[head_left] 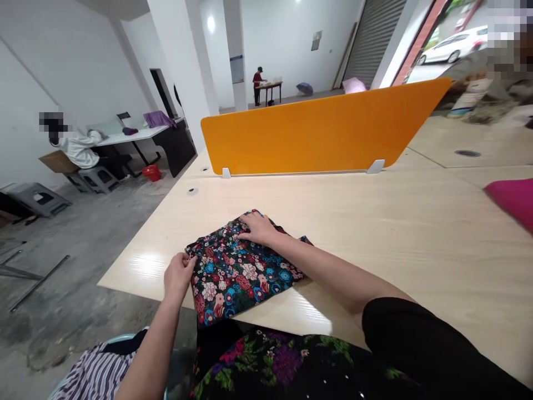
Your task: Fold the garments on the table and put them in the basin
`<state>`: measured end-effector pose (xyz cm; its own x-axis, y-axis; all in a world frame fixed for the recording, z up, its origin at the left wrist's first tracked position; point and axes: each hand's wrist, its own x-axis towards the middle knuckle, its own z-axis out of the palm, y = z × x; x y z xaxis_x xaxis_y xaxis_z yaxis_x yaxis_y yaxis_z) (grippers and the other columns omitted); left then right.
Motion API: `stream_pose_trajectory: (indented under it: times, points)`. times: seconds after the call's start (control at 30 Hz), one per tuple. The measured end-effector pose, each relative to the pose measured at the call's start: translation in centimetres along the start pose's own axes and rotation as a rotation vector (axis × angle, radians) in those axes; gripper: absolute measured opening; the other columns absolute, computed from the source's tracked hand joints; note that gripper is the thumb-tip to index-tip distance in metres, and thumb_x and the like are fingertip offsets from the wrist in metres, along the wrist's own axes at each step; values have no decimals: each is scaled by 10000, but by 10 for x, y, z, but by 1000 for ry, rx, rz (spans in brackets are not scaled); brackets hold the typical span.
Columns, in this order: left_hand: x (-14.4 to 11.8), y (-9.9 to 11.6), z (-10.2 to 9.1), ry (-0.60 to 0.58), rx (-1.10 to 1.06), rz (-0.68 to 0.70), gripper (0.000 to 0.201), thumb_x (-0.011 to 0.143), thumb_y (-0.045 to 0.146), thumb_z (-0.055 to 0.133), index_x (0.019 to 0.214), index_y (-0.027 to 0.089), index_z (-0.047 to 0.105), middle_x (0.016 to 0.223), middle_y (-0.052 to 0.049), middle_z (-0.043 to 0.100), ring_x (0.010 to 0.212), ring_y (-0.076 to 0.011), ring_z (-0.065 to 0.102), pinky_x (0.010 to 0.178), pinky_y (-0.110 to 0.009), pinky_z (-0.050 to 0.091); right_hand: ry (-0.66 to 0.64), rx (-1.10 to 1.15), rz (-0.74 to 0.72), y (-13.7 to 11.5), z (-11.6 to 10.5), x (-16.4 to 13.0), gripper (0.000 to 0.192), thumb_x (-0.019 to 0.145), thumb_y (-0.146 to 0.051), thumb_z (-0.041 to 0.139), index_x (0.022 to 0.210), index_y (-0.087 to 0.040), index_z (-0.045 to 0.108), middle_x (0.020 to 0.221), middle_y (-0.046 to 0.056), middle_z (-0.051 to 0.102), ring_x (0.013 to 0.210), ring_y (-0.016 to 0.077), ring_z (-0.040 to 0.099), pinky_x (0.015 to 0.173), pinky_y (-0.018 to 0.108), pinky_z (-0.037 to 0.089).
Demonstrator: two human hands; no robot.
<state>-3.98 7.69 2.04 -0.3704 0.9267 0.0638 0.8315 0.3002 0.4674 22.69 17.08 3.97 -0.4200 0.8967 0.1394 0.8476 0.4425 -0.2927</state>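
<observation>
A dark garment with a dense floral print (244,272) lies folded on the pale wooden table (375,222), close to its front edge. My left hand (179,273) pinches the garment's left corner between thumb and fingers. Across its upper part rests my right hand (257,228), palm down and fingers stretched over the cloth. Part of the right side of the garment is hidden beneath my right forearm.
An orange divider panel (320,130) stands across the table. Magenta cloth (514,200) lies at the right. Below left, a basin (120,338) holds striped clothing (94,371). Another person (81,147) sits at a desk on the left; one more (257,86) stands far back.
</observation>
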Motion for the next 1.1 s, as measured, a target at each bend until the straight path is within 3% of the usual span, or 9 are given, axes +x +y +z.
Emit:
stream_pose_trajectory:
  times: [0.1,0.23,0.4,0.47,0.6,0.7,0.8,0.97,1.1]
  points:
    - [1,-2,6,188,-189,102,192,805,396,496,769,221,566,764,-6,610,724,-173,578,669,-276,431,22,71,-19,5,8,8,189,891,-309,555,986,-189,666,1036,77,671,1039,239,558,860,348,402]
    - [6,-1,11,381,-248,197,222,873,402,436,855,213,551,871,-23,606,809,-164,572,737,-271,445,207,121,27,21,13,12,225,940,-284,454,1003,-187,647,1056,75,662,1042,216,558,862,326,391]
    - [30,0,18,150,-18,233,189,872,311,420,818,205,567,861,-56,608,839,-205,581,763,-317,456,78,-53,148,26,17,20,252,944,-299,434,1011,-202,657,1127,112,637,1089,269,527,890,401,388]
    - [26,-1,13,171,-17,228,199,870,334,442,858,193,581,896,-74,607,874,-223,585,795,-341,470,73,-44,164,22,12,14,282,955,-337,427,1060,-205,652,1168,114,624,1118,272,518,919,425,389]
    - [-25,0,-8,260,-115,463,306,908,387,452,1073,165,584,1120,-116,599,1103,-236,554,980,-377,438,128,-39,-48,10,-4,-30,457,967,-511,365,1310,-261,536,1400,86,497,1310,308,372,1089,593,178]
    - [-74,4,-11,119,-77,684,356,937,330,429,1253,214,544,1393,-91,488,1328,-243,402,1105,-417,348,56,-92,-210,4,-2,-69,597,926,-640,324,1402,-303,449,1521,64,351,1410,344,195,1101,648,21]
    - [-101,4,7,-40,85,760,441,944,315,419,1382,278,459,1508,-46,382,1427,-272,242,1137,-502,287,-70,-97,-216,5,14,-87,673,904,-679,325,1446,-286,396,1542,79,308,1417,353,181,1106,631,67]
    - [-102,-3,24,-53,22,622,455,953,345,389,1401,273,427,1511,-68,375,1409,-256,295,1136,-498,290,-63,-49,-182,24,11,-81,586,932,-596,377,1419,-275,435,1515,89,359,1391,331,258,1107,590,147]
    - [-99,1,12,137,-151,162,533,897,463,451,1320,139,464,1304,-180,544,1197,-286,541,998,-456,451,70,-1,203,50,-10,-83,568,904,-593,430,1258,-168,561,1272,170,569,1174,313,500,980,463,383]
